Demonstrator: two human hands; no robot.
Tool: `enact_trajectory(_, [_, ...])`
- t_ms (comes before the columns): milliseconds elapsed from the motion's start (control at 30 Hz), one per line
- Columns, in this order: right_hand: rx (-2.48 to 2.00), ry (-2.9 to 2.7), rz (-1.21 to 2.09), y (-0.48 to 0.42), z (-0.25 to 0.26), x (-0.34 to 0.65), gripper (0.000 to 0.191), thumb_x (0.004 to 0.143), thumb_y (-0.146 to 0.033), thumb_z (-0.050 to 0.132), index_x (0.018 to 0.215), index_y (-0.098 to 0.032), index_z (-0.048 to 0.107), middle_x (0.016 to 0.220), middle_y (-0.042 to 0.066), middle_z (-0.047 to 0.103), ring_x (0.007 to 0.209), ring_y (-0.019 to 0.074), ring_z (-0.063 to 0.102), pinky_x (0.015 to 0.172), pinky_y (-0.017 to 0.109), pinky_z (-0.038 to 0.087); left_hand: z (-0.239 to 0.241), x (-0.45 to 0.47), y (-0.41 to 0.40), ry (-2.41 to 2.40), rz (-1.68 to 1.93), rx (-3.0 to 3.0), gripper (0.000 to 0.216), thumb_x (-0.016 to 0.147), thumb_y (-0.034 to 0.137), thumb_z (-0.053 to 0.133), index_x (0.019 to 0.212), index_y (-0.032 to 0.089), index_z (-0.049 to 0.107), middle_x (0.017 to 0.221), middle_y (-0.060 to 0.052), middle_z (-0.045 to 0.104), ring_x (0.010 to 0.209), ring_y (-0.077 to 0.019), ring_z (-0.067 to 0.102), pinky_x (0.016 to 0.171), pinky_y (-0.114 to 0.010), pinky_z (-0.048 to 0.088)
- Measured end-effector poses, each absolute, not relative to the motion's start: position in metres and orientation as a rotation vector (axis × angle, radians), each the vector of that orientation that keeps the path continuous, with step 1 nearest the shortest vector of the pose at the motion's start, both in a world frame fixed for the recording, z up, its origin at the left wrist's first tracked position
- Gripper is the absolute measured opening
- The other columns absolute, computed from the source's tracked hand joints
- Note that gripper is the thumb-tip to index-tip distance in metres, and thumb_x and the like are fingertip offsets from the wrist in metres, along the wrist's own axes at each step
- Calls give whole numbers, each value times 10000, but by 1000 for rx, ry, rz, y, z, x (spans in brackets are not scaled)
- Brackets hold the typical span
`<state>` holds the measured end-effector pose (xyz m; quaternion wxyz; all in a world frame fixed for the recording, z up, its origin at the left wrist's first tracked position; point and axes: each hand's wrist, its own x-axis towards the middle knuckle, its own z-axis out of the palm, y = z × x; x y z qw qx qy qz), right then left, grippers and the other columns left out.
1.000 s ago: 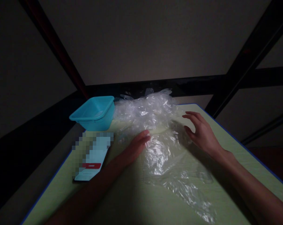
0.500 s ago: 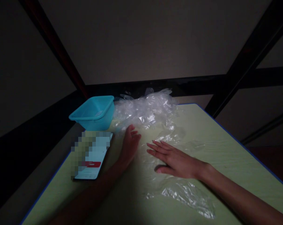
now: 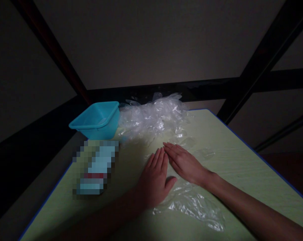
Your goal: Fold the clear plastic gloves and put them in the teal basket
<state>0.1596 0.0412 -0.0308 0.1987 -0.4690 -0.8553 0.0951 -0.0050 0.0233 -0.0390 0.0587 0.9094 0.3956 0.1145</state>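
Note:
A clear disposable plastic glove (image 3: 191, 204) lies spread on the table, its wrinkled lower end towards me. My left hand (image 3: 155, 179) rests flat on its left part, fingers stretched out and thumb apart. Beside it, my right hand (image 3: 185, 164) lies palm down on the same thin plastic, its fingers straight and pointing up-left. The fingertips of both hands nearly meet. Neither hand grips anything, and the glove's middle is hidden beneath them. Beyond the hands sits a loose pile of similar clear plastic gloves (image 3: 156, 113).
A blue plastic basket (image 3: 111, 127) stands at the table's far left corner. Nearer on the left lies a phone (image 3: 98, 167), blurred by pixels. The pale table (image 3: 241, 174) has a blue edge and stands against a dark-framed wall panel (image 3: 151, 43).
My left hand has come right and nearer to me, from raised with curled fingers to flat on the plastic. My right hand has shifted slightly, its fingers closer together.

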Motion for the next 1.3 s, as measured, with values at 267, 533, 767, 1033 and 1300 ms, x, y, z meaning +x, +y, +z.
enact_trajectory(267, [-1664,-2367,6,65,-40,190,514,930,-353,283,1385,-138,387,1431,126,391,1333,284,327,1060,507,300,-37,-5,22,1216,274,2806,689,876,487,428,1359,2,347,1466,-245,232,1372,-346,186,1088,-506,258])
enact_trajectory(533, [-1843,-2332,21,82,-35,206,535,932,-388,266,1392,-136,373,1447,104,369,1345,286,298,1071,520,266,-37,-5,22,1227,274,2801,692,870,495,437,1358,12,350,1472,-234,238,1373,-338,201,1088,-491,257])
enact_trajectory(767, [-1837,-2314,42,82,-32,220,491,939,-369,267,1355,-159,422,1447,100,368,1340,276,312,1059,534,278,-32,-11,28,1195,283,2747,723,831,504,494,1361,35,349,1466,-234,257,1378,-341,182,1085,-522,250])
enact_trajectory(1033, [-1505,-2224,-45,52,-5,187,502,801,-89,362,1282,-93,505,1307,153,544,1232,252,483,1066,500,324,-24,-18,31,1136,416,2690,651,846,413,462,1353,25,335,1460,-262,250,1376,-331,192,1093,-523,231])
enact_trajectory(1300, [-1227,-2450,323,25,-29,141,515,843,-75,313,1341,16,406,1397,205,412,1315,237,361,1080,416,341,-32,-5,11,1061,407,2670,636,814,410,521,1282,-12,434,1375,-280,402,1326,-353,319,1104,-482,257])
